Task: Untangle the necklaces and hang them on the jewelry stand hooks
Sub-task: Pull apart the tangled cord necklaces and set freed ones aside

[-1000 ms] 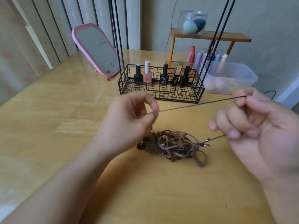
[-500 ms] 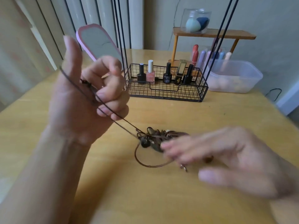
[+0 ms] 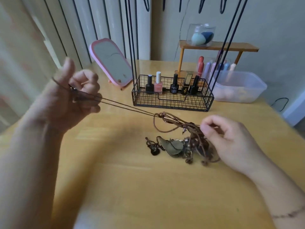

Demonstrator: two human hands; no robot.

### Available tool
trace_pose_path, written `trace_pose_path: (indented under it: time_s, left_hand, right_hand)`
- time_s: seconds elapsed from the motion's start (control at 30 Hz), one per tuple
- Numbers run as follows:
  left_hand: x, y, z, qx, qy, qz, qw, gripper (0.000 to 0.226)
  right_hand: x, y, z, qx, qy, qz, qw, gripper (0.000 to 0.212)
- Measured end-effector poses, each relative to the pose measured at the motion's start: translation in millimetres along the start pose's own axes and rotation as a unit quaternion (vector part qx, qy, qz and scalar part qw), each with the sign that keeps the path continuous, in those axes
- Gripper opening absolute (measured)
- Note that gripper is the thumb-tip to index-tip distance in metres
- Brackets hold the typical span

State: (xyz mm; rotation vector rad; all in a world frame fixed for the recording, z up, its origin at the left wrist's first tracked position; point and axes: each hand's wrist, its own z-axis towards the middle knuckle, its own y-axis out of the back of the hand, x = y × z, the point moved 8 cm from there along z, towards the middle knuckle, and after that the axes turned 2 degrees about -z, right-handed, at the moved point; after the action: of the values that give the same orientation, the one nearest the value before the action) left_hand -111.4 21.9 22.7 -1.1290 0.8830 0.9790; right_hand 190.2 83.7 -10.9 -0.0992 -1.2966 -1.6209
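A tangle of brown cord necklaces [image 3: 189, 142] with metal pendants lies on the wooden table [image 3: 148, 187], partly lifted. My left hand [image 3: 77, 96], raised at the left, grips a doubled brown cord [image 3: 125, 106] that runs taut down to the tangle. At the right, my right hand [image 3: 231, 139] pinches the upper cords of the tangle. The black jewelry stand [image 3: 171, 100] rises behind, with thin uprights and a row of hooks [image 3: 201, 5] at the top edge of the view. Nothing hangs on the hooks that show.
The stand's wire basket holds several nail polish bottles [image 3: 158, 83]. A pink mirror [image 3: 112, 63] leans at the back left. A clear plastic tub [image 3: 239, 88] and a small wooden shelf [image 3: 217, 47] with a sponge jar stand at the back right.
My right hand has closed on the tangle and lifted part of it. The cord in my left hand is now pulled taut, and pendants have spread out on the table.
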Motion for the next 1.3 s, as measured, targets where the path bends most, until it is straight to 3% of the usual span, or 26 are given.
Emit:
trace_pose_path:
  time_s: [0.03,0.07,0.13,0.23,0.3,0.37,0.4,0.43,0.53,0.63,0.8,0.9,1.0,1.1,1.2,1.3]
  left_hand:
    - [-0.3,8.5,-0.8,-0.052,0.027,0.166,0.984,0.056]
    - [3.6,23.4,-1.4,-0.076,0.061,0.317,0.944,0.061]
    - [15.8,38.0,-7.9,-0.063,0.155,0.541,0.824,0.064]
    - [35.6,51.2,-18.2,-0.009,0.289,0.687,0.667,0.044]
    - [43.0,41.1,-21.9,0.023,0.317,0.724,0.612,0.042]
    - [47.9,16.9,-13.0,0.065,0.276,0.77,0.571,0.048]
    - [48.8,-1.1,-5.0,0.076,0.228,0.781,0.577,0.049]
    - [49.6,-23.0,4.2,0.077,0.17,0.774,0.605,0.047]
    - [55.4,-83.9,24.7,0.057,0.023,0.688,0.723,0.029]
    - [79.1,-109.6,30.1,0.07,-0.029,0.603,0.794,0.021]
    - [101.6,-98.5,26.7,0.069,-0.013,0.542,0.838,0.012]
    - [106.7,-100.1,24.8,0.082,-0.019,0.573,0.815,0.012]
    - [109.0,-100.9,23.1,0.07,-0.027,0.574,0.816,0.013]
    - [104.6,-94.3,23.7,0.021,-0.022,0.506,0.862,0.017]
    - [103.9,-86.8,24.8,-0.009,-0.005,0.385,0.923,0.017]
    - [100.6,-86.4,23.4,-0.042,-0.027,0.335,0.941,0.011]
  right_hand:
    - [-1.1,4.1,0.4,-0.014,-0.002,0.02,1.0,0.027]
    - [-3.4,4.5,0.6,-0.01,-0.005,0.034,0.999,0.03]
    - [-1.7,-2.7,-0.4,0.014,0.003,0.027,1.0,0.039]
    - [-2.2,-13.1,-2.7,0.039,-0.002,-0.022,0.999,0.039]
    - [-2.7,-15.2,-2.9,0.041,-0.014,-0.028,0.999,0.033]
    - [-3.6,-14.5,-3.0,0.036,-0.027,-0.039,0.998,0.03]
    - [-3.8,-12.9,-3.0,0.029,-0.032,-0.047,0.998,0.028]
    - [-3.9,-11.0,-2.8,0.02,-0.034,-0.058,0.998,0.027]
    - [-4.9,-5.9,-2.8,0.012,-0.04,-0.091,0.995,0.023]
    - [-9.0,2.3,-4.1,0.002,-0.055,-0.122,0.991,0.021]
    - [-19.9,11.3,-2.8,-0.025,-0.097,-0.194,0.976,0.023]
    - [-6.4,17.6,-3.6,-0.096,-0.043,-0.144,0.984,0.006]
    - [9.9,3.9,-4.4,-0.048,0.01,-0.065,0.997,0.011]
    - [4.1,-9.2,-5.7,0.013,-0.011,-0.089,0.996,0.011]
    - [-2.0,-9.0,-6.5,0.023,-0.051,-0.061,0.997,0.018]
    - [-3.3,-9.5,-6.0,0.006,-0.075,-0.028,0.997,0.016]
